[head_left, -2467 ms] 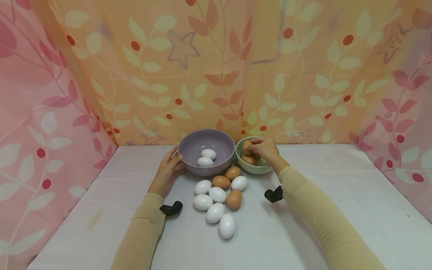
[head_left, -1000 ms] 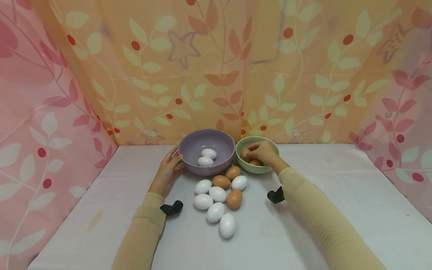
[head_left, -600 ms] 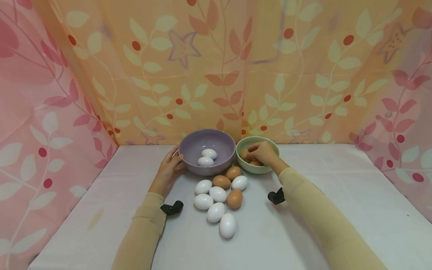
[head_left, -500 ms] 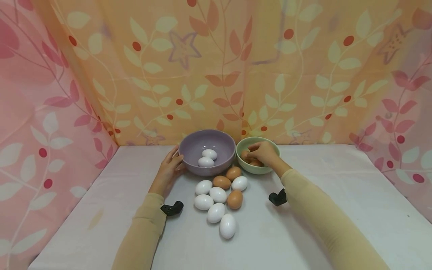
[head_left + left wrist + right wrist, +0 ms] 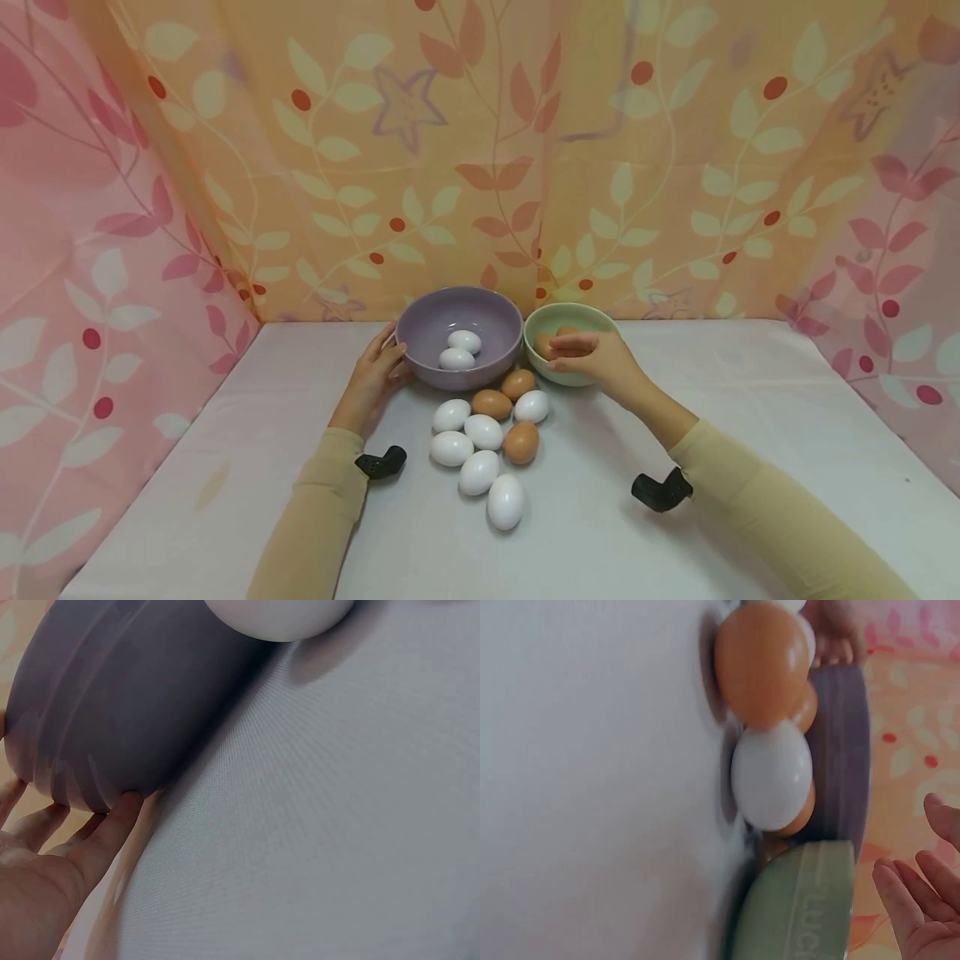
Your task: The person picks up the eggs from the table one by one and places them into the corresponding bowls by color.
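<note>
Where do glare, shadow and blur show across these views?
Head: fairly even light, small glints inside the round, glossy purple bowl; left wrist: dim, with a dark shadow beneath that bowl; right wrist: a glare spot on the nearest oval brown egg, blurred lettering on the round pale-green bowl.

A: Support?
B: Table (image 5: pixel 277 400), one, white, cloth-topped, with fine weave. Faint yellowish mark (image 5: pixel 212 487) toward the left edge; tiny dark spot (image 5: pixel 907 480) toward the right.
A: Vessels directly on top?
B: Purple bowl (image 5: pixel 457 382), upright, near the far edge. Green bowl (image 5: pixel 557 375), smaller, also upright, just to the right.
A: Loose pieces?
B: Brown eggs (image 5: pixel 521 442), three: two close to the bowls, one farther forward. White eggs (image 5: pixel 483 432), six: one at right among the brown, three at left, two trailing toward the near side.
A: Grouping?
B: One close cluster, all lying sideways.
</note>
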`<state>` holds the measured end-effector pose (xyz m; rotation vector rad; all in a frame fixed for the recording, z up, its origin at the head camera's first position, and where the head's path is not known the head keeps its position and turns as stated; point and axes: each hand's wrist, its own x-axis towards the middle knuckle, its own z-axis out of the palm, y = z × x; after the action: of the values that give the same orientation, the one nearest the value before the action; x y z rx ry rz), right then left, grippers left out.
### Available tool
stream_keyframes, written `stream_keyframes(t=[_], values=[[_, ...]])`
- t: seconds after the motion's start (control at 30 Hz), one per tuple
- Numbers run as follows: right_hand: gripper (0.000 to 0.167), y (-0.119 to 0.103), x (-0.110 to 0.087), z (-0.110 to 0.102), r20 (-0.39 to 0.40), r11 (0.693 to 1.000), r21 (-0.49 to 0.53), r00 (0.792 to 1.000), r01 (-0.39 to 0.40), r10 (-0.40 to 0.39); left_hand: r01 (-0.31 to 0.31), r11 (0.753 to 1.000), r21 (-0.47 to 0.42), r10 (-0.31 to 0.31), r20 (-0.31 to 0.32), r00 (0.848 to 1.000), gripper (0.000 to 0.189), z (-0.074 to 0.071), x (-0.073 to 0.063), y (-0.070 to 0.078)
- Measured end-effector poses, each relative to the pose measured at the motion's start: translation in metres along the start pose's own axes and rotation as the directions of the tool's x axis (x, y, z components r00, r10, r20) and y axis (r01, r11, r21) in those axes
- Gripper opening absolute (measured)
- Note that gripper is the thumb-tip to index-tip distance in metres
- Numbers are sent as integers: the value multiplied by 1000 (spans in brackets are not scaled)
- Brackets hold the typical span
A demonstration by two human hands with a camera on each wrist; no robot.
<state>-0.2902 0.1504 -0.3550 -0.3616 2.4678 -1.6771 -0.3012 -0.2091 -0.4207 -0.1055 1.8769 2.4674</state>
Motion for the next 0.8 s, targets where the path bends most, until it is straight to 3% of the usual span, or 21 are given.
stream_keyframes(t=[0.4, 0.57, 0.8], values=[[55, 4, -43, 13, 54, 999, 43, 998, -31, 28, -14, 1000, 13, 14, 12, 1000, 65, -1, 0, -1], [53, 7, -53, 19, 55, 997, -9, 995, -77, 77, -17, 1000, 15, 17, 10, 1000, 64, 0, 0, -1], [51, 13, -58, 26, 97, 995, 15, 991, -99, 97, -14, 1000, 17, 14, 1, 1000, 64, 0, -1, 0]])
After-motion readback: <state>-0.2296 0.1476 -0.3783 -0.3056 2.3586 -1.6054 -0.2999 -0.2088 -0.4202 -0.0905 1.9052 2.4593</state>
